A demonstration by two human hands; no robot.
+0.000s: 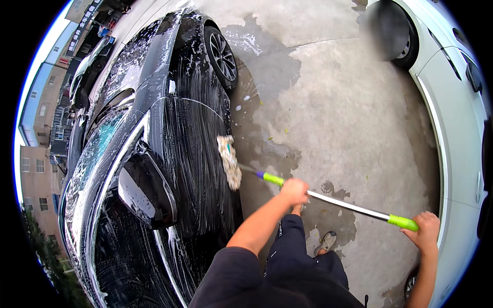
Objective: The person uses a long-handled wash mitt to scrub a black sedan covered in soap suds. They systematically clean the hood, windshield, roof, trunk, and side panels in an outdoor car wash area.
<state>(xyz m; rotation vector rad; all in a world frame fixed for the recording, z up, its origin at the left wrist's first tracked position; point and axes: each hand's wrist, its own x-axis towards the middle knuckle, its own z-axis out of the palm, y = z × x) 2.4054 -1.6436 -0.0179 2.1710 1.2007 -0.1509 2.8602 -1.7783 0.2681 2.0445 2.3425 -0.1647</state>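
My left hand (295,192) is closed round the metal pole of a long-handled car wash mop (346,205), just behind its green collar. At the pole's end, my right hand (424,230) grips the green handle. The shaggy off-white mop head (229,162) rests against the lower side of a black car (192,128), behind the front wheel. Streaks of white suds cover the car's door, fender, hood and windshield. Its wing mirror (147,190) sticks out to the left of the mop head.
A pale car (454,118) stands along the right side, close to my right hand. Wet patches mark the concrete floor (328,102) between the cars. My shoe (326,241) stands on it. Another parked car (92,69) and buildings (38,169) lie beyond the black car.
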